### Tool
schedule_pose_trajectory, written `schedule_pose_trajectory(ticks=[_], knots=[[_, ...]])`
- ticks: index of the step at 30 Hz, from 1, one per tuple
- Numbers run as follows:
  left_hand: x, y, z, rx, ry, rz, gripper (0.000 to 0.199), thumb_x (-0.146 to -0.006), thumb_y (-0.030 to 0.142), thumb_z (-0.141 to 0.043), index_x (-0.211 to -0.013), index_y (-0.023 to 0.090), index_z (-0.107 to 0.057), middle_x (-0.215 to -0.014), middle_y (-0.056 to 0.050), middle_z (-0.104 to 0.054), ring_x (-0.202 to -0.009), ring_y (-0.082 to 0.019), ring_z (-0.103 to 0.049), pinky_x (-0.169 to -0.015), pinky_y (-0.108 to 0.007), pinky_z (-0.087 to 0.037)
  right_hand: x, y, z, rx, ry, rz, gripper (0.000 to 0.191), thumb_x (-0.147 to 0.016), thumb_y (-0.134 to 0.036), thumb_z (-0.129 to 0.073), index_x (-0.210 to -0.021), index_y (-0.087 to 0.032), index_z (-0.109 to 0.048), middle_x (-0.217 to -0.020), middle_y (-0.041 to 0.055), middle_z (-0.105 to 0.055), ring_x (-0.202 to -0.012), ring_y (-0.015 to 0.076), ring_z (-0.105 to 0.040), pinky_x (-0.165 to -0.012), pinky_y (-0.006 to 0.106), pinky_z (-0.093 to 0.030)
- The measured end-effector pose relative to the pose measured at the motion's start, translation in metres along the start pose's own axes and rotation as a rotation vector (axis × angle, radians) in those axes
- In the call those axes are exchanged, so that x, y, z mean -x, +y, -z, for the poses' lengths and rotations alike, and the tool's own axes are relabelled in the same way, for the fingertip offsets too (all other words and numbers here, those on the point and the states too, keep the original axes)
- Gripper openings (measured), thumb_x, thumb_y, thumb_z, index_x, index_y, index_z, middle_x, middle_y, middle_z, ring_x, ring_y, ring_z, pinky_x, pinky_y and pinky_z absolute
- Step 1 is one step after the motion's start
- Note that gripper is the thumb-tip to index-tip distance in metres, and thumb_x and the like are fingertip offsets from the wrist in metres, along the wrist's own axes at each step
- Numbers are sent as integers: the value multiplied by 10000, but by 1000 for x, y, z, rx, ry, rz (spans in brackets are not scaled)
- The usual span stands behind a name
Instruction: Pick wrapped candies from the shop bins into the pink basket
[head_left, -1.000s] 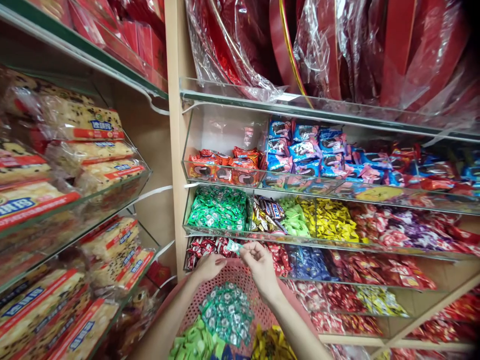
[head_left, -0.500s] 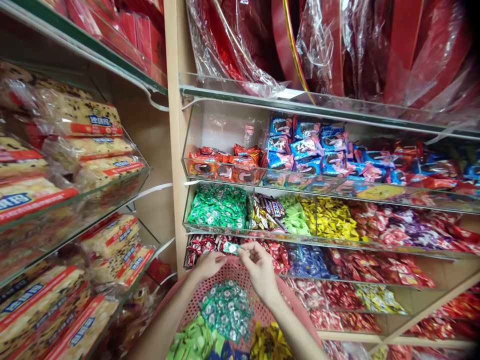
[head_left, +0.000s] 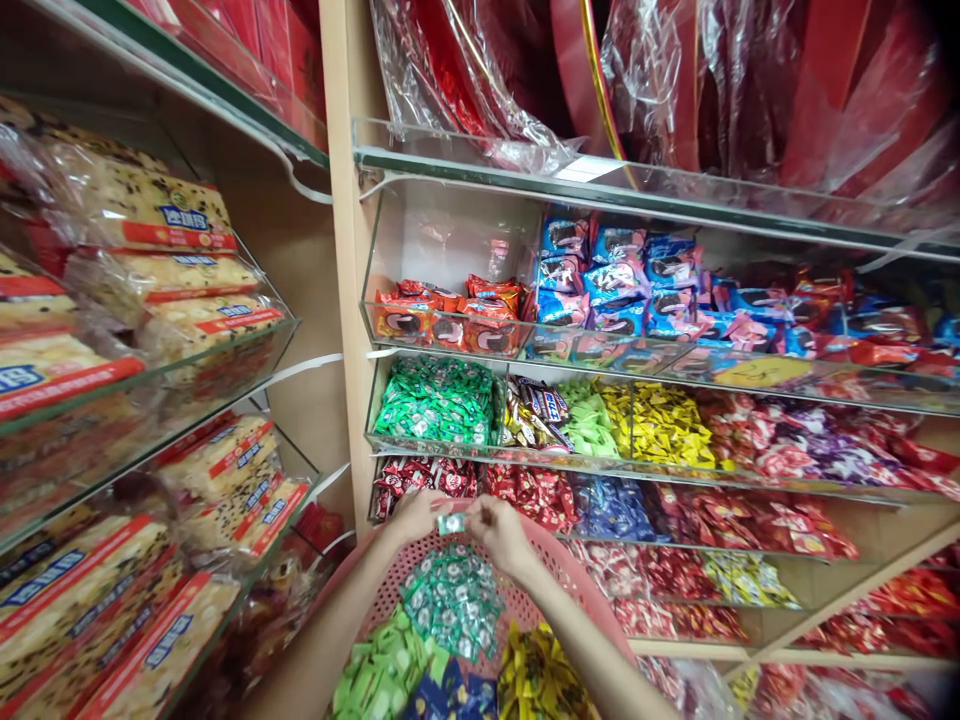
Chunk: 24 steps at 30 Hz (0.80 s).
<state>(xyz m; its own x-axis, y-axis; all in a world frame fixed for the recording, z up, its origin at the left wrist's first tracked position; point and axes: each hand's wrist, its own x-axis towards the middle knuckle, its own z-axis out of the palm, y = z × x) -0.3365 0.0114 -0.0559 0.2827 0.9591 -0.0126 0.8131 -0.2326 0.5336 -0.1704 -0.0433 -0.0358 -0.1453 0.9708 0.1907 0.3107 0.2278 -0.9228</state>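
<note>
Head view: small green candy up between hands, by far side of pink basket. Right hand grip pinched on one end. Left hand grip right at other end, can't tell if pinching too. Loose green candies piled below, yellow ones nearby.

Pale wooden upright, green-edged glass shelf, beige side panel, diagonal wooden divider
</note>
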Motion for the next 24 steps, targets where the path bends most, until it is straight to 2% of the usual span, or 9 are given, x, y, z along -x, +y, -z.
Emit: schedule_pose_trajectory(ticks=[2, 4, 11, 18, 21, 24], knots=[[-1, -2, -2, -42, 39, -41, 316, -856, 409, -438, -707, 195, -616, -670, 2, -611, -642, -128, -518, -546, -222, -220, -2, 22, -9, 179, -63, -109, 91, -702, -137, -555, -617, -164, -571, -511, -32, -564, -481, 102, -503, -509, 198, -363], [-2, -4, -4, -66, 58, -65, 319, -859, 398, -426, -688, 194, -602, -648, 5, -597, -615, -119, -497, -539, -223, -212, -4, 36, -17, 334, -70, -175, 119, -673, -76, -556, -600, -162, -593, -521, -27, -591, -509, 105, -534, -541, 191, -377], [-2, -4, -4, -70, 58, -67, 321, -862, 404, -430, -702, 196, -616, -668, 2, -620, -629, -126, -522, -539, -226, -216, -10, 47, -28, 495, -19, -213, 186, -613, 3, -571, -555, -172, -599, -573, -16, -618, -566, 121, -560, -583, 200, -388], [-3, -5, -5, -85, 51, -47, 338, -867, 426, -425, -739, 201, -643, -694, -2, -650, -664, -138, -557, -557, -227, -244, -11, 54, -37, 590, 28, -265, 152, -688, -34, -570, -695, -168, -642, -776, 39, -671, -769, 159, -622, -661, 214, -409], [-2, -6, -6, -81, 62, -46, 328, -866, 410, -424, -731, 200, -636, -687, 1, -644, -656, -134, -552, -546, -228, -235, -7, 50, -34, 709, 42, -284, 94, -758, -149, -592, -829, -164, -651, -906, 82, -674, -871, 200, -625, -695, 249, -415], [-2, -5, -6, -84, 64, -55, 323, -865, 398, -422, -717, 200, -630, -676, 3, -637, -649, -132, -549, -543, -230, -233, -3, 36, -29, 864, 18, -254, 144, -830, -268, -554, -875, -167, -646, -927, 105, -675, -882, 222, -628, -688, 273, -411]])
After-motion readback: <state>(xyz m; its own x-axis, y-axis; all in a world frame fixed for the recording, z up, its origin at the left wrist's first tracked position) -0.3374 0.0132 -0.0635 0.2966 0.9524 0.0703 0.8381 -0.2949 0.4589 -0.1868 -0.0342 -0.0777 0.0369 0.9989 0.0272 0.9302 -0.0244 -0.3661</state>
